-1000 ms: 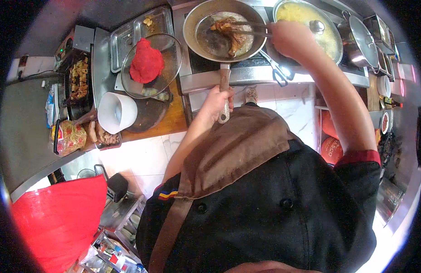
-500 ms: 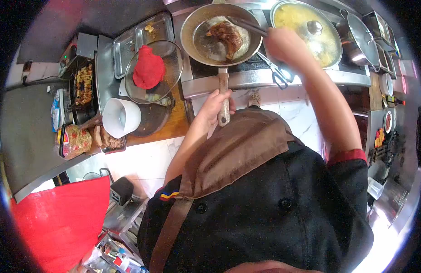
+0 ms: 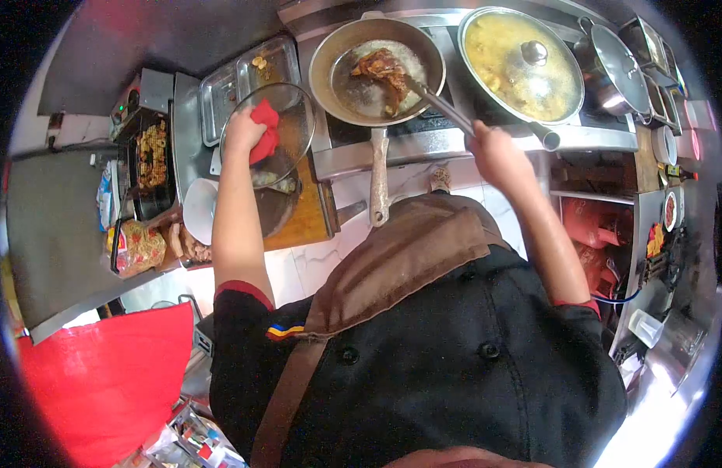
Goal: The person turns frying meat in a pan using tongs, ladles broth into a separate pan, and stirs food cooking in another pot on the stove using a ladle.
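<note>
Fingers closed, my left hand (image 3: pixel 242 131) grips a red cloth (image 3: pixel 266 132) on the glass lid (image 3: pixel 292 144) at the left of the stove. My right hand (image 3: pixel 497 156) is wrapped round metal tongs (image 3: pixel 448 111), whose tips touch a browned piece of meat (image 3: pixel 383 69) in the frying pan (image 3: pixel 327 78). The pan's speckled handle (image 3: pixel 379 168) points toward my body, with no hand on it. Right of the pan, a large pan (image 3: pixel 565 66) with a glass lid holds yellow food.
A lidded pot (image 3: pixel 610 66) stands at the far right of the stove. On the left are metal trays (image 3: pixel 221 86), a white bowl (image 3: pixel 199 210), a fryer basket with browned food (image 3: pixel 152 154) and a bag of noodles (image 3: pixel 139 248). A red sheet (image 3: pixel 115 374) is at lower left.
My left hand has let go of the pan handle and moved left to take hold of the red cloth. My right hand has moved down, with the tongs still in it.
</note>
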Available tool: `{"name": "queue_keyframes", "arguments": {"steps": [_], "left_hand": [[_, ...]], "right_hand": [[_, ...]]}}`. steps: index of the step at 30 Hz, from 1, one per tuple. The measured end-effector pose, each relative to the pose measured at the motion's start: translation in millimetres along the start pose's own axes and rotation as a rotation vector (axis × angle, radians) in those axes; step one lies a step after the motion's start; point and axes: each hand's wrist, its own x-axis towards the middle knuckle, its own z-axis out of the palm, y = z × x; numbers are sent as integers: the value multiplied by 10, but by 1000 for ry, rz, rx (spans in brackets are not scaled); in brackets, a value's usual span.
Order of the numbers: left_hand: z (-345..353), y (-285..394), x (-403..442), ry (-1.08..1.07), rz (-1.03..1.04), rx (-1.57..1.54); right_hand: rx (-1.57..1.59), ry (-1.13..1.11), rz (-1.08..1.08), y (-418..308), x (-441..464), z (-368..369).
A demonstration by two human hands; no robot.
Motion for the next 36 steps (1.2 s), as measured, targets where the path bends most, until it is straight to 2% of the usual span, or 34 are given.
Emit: {"name": "queue_keyframes", "arguments": {"steps": [2, 4, 8, 11, 13, 14, 15, 16, 17, 18, 20, 22, 25, 28, 30, 35, 36], "left_hand": [[-23, -3, 93, -56, -16, -10], [-25, -7, 142, -110, -113, -117], [-72, -76, 157, -99, -98, -195], [-342, -91, 106, -65, -121, -172], [-412, -239, 151, 87, -106, -300], [-493, -125, 124, 84, -110, -297], [-568, -2, 121, 136, -2, -317], [-683, 198, 64, 187, 101, -337], [-851, 562, -42, 207, 168, -317], [-939, 949, -141, 227, 235, -294], [-784, 1403, -34, 262, 378, -254], [-680, 1876, 34, 194, 454, -225], [-552, 2331, 145, 149, 472, -178], [-369, 2542, 272, 126, 493, -147], [-366, 2541, 359, 17, 493, -158], [-178, 2451, 567, 83, 518, -169], [-182, 2458, 565, 85, 540, -189]], "right_hand": [[138, 156, -25, 80, -139, 195], [96, 94, 22, 131, -225, 248], [124, 271, -60, 353, -272, 474], [90, 252, -89, 455, -359, 491], [334, 214, -62, 483, -496, 316], [444, 214, -153, 551, -574, 204], [552, 211, -247, 619, -658, 40], [554, 108, -261, 616, -768, -254], [646, 149, -398, 733, -825, -297], [648, 67, -438, 786, -903, -484], [790, -29, -591, 836, -1005, -794], [779, 22, -736, 838, -1074, -1000], [772, 18, -735, 871, -1262, -1164], [922, 75, -733, 926, -1492, -1087], [941, 114, -723, 972, -1647, -1018], [1009, 214, -714, 1138, -2037, -745], [1014, 203, -651, 1130, -2110, -773]]}}
